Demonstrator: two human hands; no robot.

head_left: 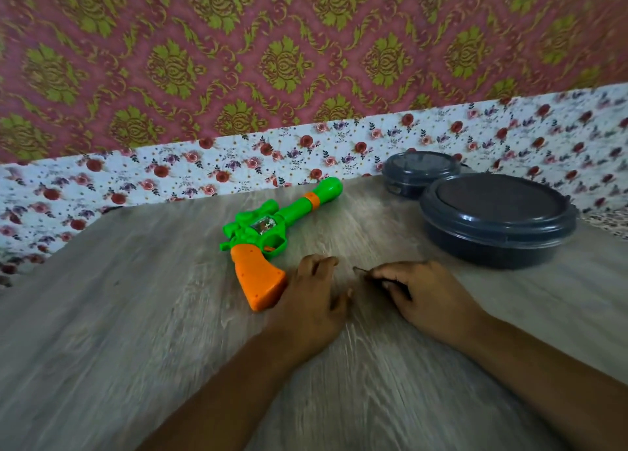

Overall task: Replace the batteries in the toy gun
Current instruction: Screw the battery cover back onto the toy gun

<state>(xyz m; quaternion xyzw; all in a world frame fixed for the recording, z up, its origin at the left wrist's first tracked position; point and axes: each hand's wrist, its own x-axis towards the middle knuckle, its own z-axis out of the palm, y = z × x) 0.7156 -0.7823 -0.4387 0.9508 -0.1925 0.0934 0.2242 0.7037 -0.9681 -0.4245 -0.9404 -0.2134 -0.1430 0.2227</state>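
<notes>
A green toy gun [272, 226] with an orange grip lies flat on the wooden table [136, 314], its barrel pointing to the far right. My left hand [312, 301] rests on the table just right of the orange grip, fingers loosely curled, touching or nearly touching the grip's end. My right hand [418, 294] grips a thin dark tool, probably a small screwdriver [362, 271], whose tip pokes out toward my left hand. No batteries are in sight.
Two dark grey round lidded containers stand at the back right, the larger one [496, 219] in front of the smaller one [419, 172]. A floral cloth [170, 172] lies beyond the table's far edge, below a patterned wall.
</notes>
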